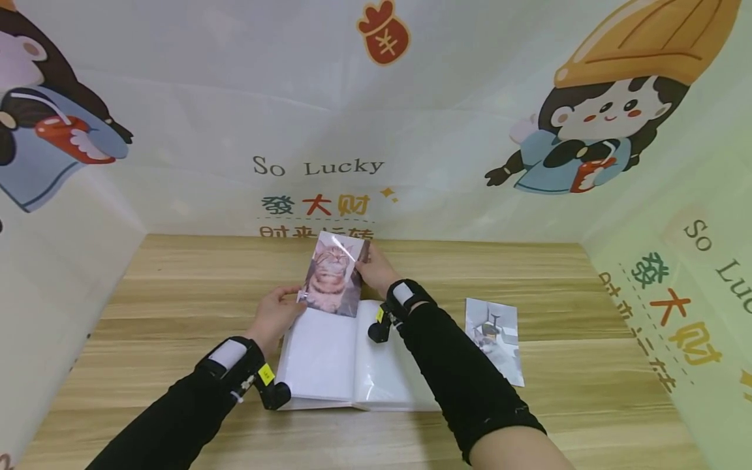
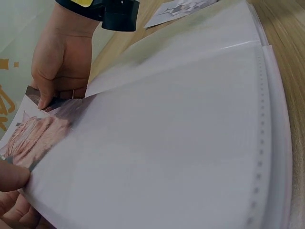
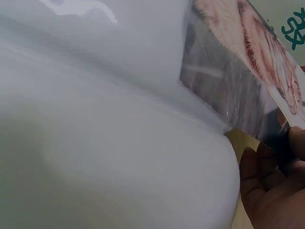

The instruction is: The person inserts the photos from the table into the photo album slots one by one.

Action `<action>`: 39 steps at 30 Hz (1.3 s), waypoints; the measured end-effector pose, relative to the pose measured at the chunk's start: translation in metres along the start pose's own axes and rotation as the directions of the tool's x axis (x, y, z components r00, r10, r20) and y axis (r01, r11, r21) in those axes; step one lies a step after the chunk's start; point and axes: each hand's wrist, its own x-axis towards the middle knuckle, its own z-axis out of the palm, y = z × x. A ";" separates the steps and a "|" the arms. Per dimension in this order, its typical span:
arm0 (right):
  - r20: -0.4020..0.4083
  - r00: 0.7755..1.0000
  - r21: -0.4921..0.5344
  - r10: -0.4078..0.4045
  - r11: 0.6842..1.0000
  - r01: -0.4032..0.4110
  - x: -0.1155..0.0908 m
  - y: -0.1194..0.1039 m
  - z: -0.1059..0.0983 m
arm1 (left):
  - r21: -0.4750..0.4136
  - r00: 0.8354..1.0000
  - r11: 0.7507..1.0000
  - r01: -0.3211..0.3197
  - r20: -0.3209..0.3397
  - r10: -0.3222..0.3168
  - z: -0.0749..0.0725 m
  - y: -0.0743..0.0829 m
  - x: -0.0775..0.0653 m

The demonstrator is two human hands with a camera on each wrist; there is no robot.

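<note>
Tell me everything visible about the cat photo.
The cat photo is a rectangular, glossy, paper-like print of a reddish striped cat, upright in the head view and slightly canted. A reflection crosses its upper part. Its lower end meets the far edge of the open album's left page; whether it is tucked in is unclear. The right hand pinches its upper right edge; the left hand pinches at its lower left corner.

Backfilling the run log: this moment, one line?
right hand: pinches cat photo | left hand: grips page corner | album: open | second photo: on table, right of album
</note>
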 end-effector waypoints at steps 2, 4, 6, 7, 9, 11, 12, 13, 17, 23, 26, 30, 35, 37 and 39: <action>0.008 1.000 -0.028 0.002 1.000 -0.002 0.001 -0.001 0.001 | 0.006 1.000 1.000 -0.005 0.004 0.005 0.000 0.000 0.000; 0.032 0.999 -0.033 0.025 0.999 -0.024 0.001 -0.001 0.002 | 0.010 1.000 1.000 -0.010 0.009 0.010 0.000 0.000 -0.001; 0.065 0.997 -0.027 0.049 0.999 -0.047 0.000 0.000 0.004 | 0.009 1.000 1.000 -0.011 0.008 0.011 0.000 0.001 -0.001; 0.077 0.995 -0.028 0.057 0.998 -0.055 -0.001 0.000 0.004 | 0.008 1.000 1.000 -0.011 0.009 0.011 -0.001 0.001 -0.001; 0.092 0.993 -0.016 0.070 0.997 -0.069 -0.003 0.000 0.006 | 0.007 1.000 1.000 -0.012 0.008 0.012 -0.002 0.001 -0.001; 0.097 0.993 -0.011 0.072 0.997 -0.071 -0.005 0.000 0.006 | 0.005 1.000 1.000 -0.014 0.008 0.014 -0.003 0.001 -0.001; 0.100 0.992 -0.016 0.073 0.997 -0.072 -0.006 0.000 0.006 | 0.004 1.000 1.000 -0.014 0.007 0.014 -0.003 0.001 -0.002; 0.109 0.992 -0.027 0.070 0.997 -0.067 -0.007 0.001 0.006 | 0.003 1.000 1.000 -0.014 0.009 0.014 -0.004 0.001 -0.002; 0.177 0.982 -0.109 0.068 0.993 -0.049 -0.009 0.002 0.005 | -0.002 1.000 1.000 0.000 0.020 0.000 -0.005 0.002 -0.002; 0.160 0.987 -0.197 -0.004 0.980 0.035 -0.007 -0.001 0.005 | -0.001 1.000 1.000 0.013 0.022 -0.013 -0.006 0.002 -0.001; 0.131 0.985 -0.315 -0.112 0.937 0.149 -0.002 -0.009 0.005 | 0.001 1.000 1.000 0.007 0.022 -0.007 -0.006 0.002 -0.001; 0.276 0.944 -0.529 -0.182 0.791 0.307 0.004 -0.026 0.006 | 0.004 1.000 1.000 -0.001 0.021 0.000 -0.006 0.002 -0.002; 0.413 0.905 -0.646 -0.104 0.667 0.371 0.008 -0.035 0.011 | -0.002 1.000 1.000 -0.002 0.019 0.002 -0.004 0.001 -0.002; 0.419 0.903 -0.652 -0.090 0.663 0.368 0.008 -0.034 0.013 | -0.012 1.000 1.000 -0.006 0.025 0.006 -0.003 0.001 -0.001; 0.417 0.905 -0.644 -0.091 0.673 0.364 0.007 -0.032 0.015 | -0.017 0.999 1.000 -0.011 0.030 0.012 -0.003 0.001 -0.001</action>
